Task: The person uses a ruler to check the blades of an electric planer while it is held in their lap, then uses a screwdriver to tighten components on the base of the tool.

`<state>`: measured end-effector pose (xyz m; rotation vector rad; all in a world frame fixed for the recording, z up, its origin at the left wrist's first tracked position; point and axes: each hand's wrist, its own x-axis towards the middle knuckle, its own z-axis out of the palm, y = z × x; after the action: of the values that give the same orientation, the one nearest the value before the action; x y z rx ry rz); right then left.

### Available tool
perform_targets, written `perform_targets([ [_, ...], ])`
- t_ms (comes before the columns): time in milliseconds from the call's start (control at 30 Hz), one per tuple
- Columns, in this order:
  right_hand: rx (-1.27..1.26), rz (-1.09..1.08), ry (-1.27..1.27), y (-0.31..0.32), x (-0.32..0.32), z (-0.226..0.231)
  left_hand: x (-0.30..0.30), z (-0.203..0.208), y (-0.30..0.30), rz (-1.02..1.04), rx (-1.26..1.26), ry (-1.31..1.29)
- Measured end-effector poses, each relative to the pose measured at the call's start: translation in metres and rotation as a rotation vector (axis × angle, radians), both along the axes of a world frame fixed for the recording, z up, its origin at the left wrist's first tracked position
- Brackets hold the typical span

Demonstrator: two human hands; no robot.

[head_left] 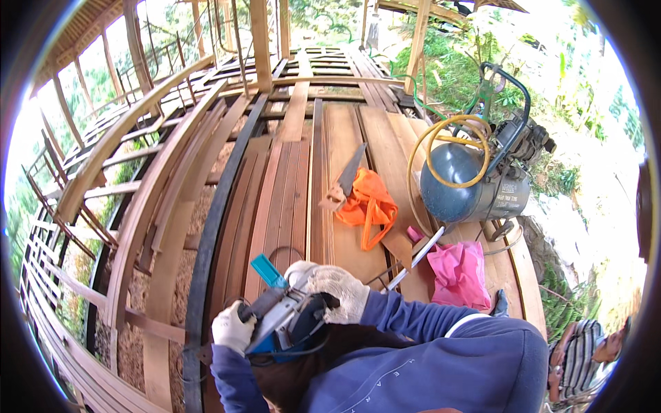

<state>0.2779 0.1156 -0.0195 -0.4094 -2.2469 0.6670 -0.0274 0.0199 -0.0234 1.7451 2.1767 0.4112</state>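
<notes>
Close to my body I hold a blue, black and silver power tool (277,327), which looks like an electric hand planer tilted with its metal side up. My left hand (233,327), in a whitish work glove, is closed on a dark knob or grip at its left end. The gloved right hand (339,292) lies over its right side, fingers curled at a black part; the palm side is hidden. A teal flap or piece (268,271) sticks out at the tool's far end. Beneath and beyond it lie reddish-brown planks (281,206).
A handsaw (350,172) and an orange cloth bag (368,205) lie on the boards ahead. To the right stand an air compressor (454,179) with a yellow hose (432,148) and a pink bag (460,274). Open joists (155,275) with gaps run left. Another person (585,354) is at lower right.
</notes>
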Motion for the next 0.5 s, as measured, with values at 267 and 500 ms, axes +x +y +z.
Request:
perform_targets([
  [267, 0.097, -0.059, 0.056, -0.025, 0.021, -0.004, 0.021, 0.02, -0.024, -0.006, 0.072, 0.083],
  [500, 0.041, -0.006, 0.0, -0.033, 0.047, -0.008, 0.052, 0.042, -0.056, -0.054, 0.229, 0.155],
])
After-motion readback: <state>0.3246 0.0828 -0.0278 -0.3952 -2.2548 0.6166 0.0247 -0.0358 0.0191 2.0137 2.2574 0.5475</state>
